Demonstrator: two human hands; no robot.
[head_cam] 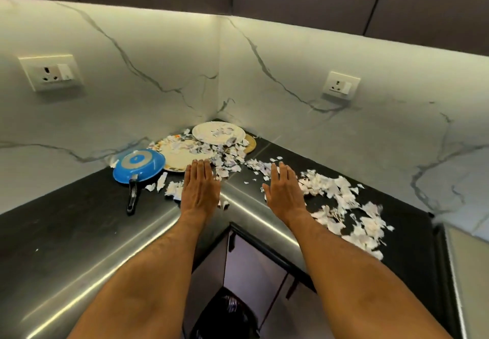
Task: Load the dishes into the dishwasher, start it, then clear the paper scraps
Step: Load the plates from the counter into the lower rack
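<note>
Surface (66, 222) dark, matt stone-like top w/ brushed metal edge strip, glossy where light hits; walls (148, 55) smooth white marble-look w/ grey veins, slight sheen; paper scraps (341, 201) white, torn, crumpled, matt; pan (139, 165) glossy blue underside, grey metal disc, black plastic handle; plates (218, 132) smooth glazed ceramic; bin bag (227, 312) shiny black plastic.

Black countertop (66, 222), marble backsplash (137, 47), 2 wall sockets (51, 72), bin w/ black bag (227, 315) below.
</note>
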